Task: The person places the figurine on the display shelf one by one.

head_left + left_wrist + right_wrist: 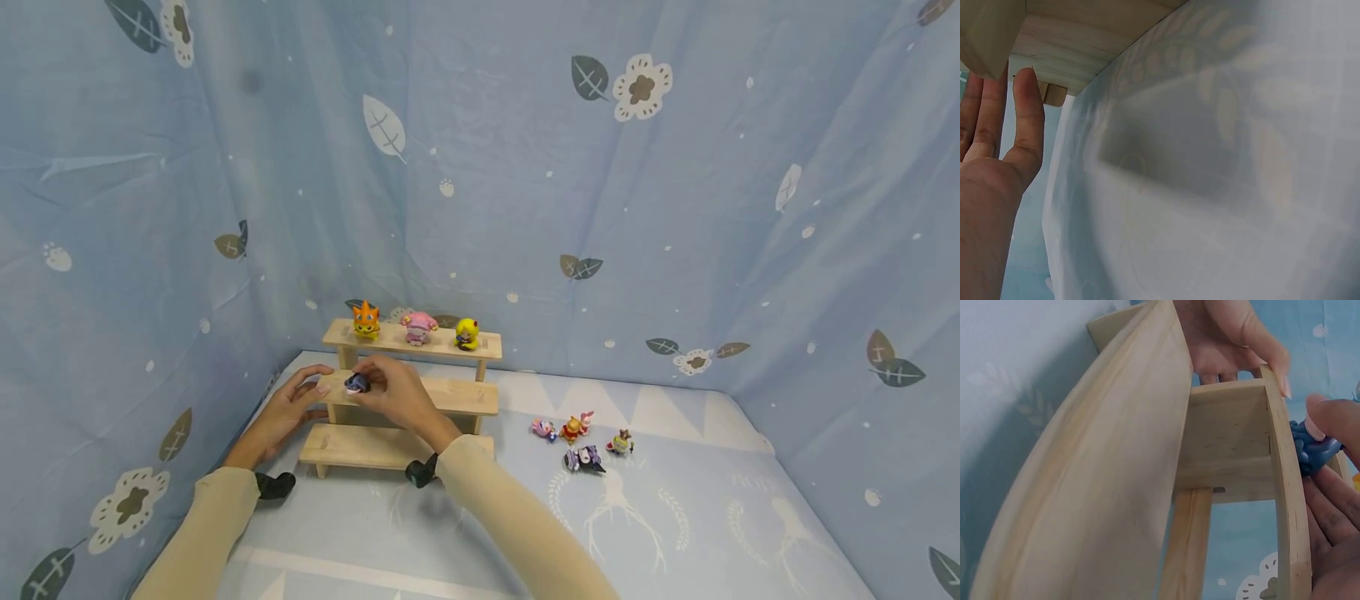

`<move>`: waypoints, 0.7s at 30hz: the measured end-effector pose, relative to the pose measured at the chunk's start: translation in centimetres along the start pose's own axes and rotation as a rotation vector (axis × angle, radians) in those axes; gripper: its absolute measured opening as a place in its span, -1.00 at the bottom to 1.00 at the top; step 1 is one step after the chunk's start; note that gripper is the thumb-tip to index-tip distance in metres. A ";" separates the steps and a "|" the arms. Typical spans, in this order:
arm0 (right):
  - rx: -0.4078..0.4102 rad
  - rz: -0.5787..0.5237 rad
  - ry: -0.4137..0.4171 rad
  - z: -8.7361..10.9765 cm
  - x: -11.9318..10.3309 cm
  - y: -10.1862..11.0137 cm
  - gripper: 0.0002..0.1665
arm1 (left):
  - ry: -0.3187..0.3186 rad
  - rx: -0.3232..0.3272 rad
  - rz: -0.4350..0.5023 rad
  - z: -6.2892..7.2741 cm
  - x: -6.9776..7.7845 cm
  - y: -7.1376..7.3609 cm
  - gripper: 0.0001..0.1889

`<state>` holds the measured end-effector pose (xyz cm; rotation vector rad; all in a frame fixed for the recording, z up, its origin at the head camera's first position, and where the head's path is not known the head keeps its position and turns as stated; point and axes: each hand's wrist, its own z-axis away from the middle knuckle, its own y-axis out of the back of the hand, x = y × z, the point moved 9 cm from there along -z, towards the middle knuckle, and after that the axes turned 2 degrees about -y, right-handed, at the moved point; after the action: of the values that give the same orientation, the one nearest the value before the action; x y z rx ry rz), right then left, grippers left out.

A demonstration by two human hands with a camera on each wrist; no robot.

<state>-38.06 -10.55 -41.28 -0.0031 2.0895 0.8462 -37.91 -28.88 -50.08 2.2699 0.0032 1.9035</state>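
Note:
A small dark blue toy figurine is pinched between the thumb and fingers of my right hand, at the left part of the middle tier. In the right wrist view the blue figurine is against the upper face of that board or just off it; I cannot tell which. My left hand grips the left end of the middle tier, some fingers above and others below the board. The light wooden three-tier display stand stands on the cloth. The left wrist view shows the left hand against the wood.
On the top tier stand an orange-and-yellow figurine, a pink one and a yellow-haired one. Several more, including a purple-and-black figurine, lie on the cloth to the right. Patterned blue curtains hang behind and at the sides.

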 end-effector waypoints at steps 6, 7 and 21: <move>0.024 0.035 0.008 0.0 -0.3 0.0 -0.60 | -0.007 -0.011 0.003 0.1 0.0 0.0 -0.44; 0.025 0.039 0.007 0.0 -0.3 0.0 -0.60 | -0.007 -0.012 0.004 0.1 0.0 0.0 -0.44; 0.017 0.049 -0.006 2.0 -0.4 3.3 -0.54 | 0.031 0.019 -0.017 0.0 -0.2 0.1 -0.37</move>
<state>-37.33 -6.98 -39.97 0.0598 2.0988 0.8564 -37.98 -28.97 -50.24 2.2446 0.0443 1.9378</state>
